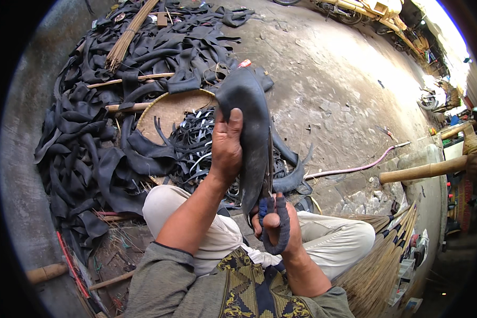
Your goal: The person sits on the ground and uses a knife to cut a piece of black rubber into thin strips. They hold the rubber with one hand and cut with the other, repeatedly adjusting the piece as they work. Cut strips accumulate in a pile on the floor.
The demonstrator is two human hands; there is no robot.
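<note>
My left hand (228, 146) grips a long, curved piece of black rubber (253, 124) by its left edge, thumb lying on the face of it. The piece stands up in front of me, above my lap. In my right hand (292, 233) is a pair of scissors (283, 220), its handle loops wrapped in dark cloth. The blades point away from me along the right edge of the rubber; how far apart they are I cannot tell. Beneath the left hand, thin black rubber strips (193, 135) lie heaped on a round woven tray (167, 112).
A large pile of black rubber pieces (98, 138) covers the ground at left, with a bundle of thin sticks (130, 37) on it. Stick brooms (373, 259) lie beside my right knee. A bamboo pole (424, 169) and a pinkish hose (355, 168) are farther right.
</note>
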